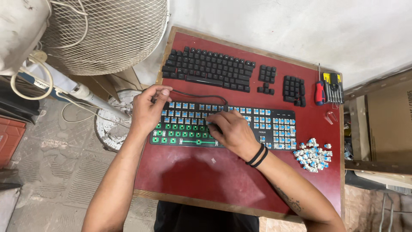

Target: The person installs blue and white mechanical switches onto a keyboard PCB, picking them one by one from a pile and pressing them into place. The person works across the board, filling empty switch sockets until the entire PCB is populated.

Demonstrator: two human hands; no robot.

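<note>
Left hand fingers clamped on keyboard corner, steadying; right hand fingers together, pressing switch; loose switches right.

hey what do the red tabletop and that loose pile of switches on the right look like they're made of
The tabletop looks like wood painted dull red: scuffed, with a bare wooden rim. The switches look like moulded plastic, pale housings with blue stems; any metal pins are too small to tell.
</note>
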